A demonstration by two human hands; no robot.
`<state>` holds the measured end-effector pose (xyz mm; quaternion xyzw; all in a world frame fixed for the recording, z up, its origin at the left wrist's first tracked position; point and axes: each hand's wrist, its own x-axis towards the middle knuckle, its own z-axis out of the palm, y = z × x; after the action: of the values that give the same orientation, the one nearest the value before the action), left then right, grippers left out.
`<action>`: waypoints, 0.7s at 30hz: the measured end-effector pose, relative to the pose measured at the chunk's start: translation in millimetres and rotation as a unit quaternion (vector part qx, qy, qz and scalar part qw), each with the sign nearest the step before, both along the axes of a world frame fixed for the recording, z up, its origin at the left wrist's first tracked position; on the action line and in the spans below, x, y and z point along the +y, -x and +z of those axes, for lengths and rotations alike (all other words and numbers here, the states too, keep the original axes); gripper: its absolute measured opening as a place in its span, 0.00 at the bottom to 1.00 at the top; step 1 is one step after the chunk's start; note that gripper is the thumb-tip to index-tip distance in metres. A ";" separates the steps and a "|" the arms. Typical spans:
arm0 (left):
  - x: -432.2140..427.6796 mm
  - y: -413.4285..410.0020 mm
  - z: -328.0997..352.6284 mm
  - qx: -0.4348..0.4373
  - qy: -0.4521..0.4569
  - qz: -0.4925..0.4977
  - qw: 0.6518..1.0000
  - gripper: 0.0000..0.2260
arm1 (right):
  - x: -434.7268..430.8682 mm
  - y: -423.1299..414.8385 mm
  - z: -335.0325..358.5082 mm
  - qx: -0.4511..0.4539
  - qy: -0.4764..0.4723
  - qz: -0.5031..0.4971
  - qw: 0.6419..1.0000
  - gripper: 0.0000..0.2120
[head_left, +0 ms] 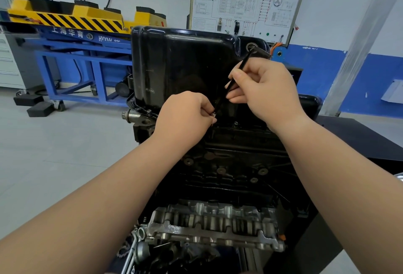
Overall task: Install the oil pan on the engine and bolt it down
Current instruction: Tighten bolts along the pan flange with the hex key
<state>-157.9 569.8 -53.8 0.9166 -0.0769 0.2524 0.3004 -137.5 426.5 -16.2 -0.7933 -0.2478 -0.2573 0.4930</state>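
I look down over my two bare forearms at an engine mounted upside down on a stand. The black oil pan already sits on top of it, its flange resting against the block at the near edge.

My left hand is closed in a pinch at that flange, thumb and fingertips holding a small silvery bolt at or just above a hole. My right hand is curled around the long shaft of a black L-shaped hex key, whose tip angles down to the bolt and whose bent end points up past the pan's drain hole.

Two other bolt heads show along the flange, one to the left and one to the right; I cannot tell whether they are tight. I judge the pan placed and the bolting under way, with this bolt still to be run in and the far edges hidden.
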 end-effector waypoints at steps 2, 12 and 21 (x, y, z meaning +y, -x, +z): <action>1.4 -0.9 -0.9 0.014 0.035 -0.006 0.999 0.04 | 1.5 0.6 1.2 -0.005 0.011 0.004 1.000 0.09; 3.9 -3.3 -3.3 0.024 0.055 -0.020 0.998 0.04 | 1.7 3.5 2.4 -0.016 0.033 0.002 0.999 0.08; 4.8 -2.6 0.7 0.048 0.056 -0.034 0.997 0.04 | 1.1 2.6 2.0 -0.015 0.025 0.006 1.000 0.09</action>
<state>-155.3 574.6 -53.1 0.9064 -0.0793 0.2017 0.3626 -140.0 427.7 -14.2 -0.8001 -0.2661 -0.2603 0.4705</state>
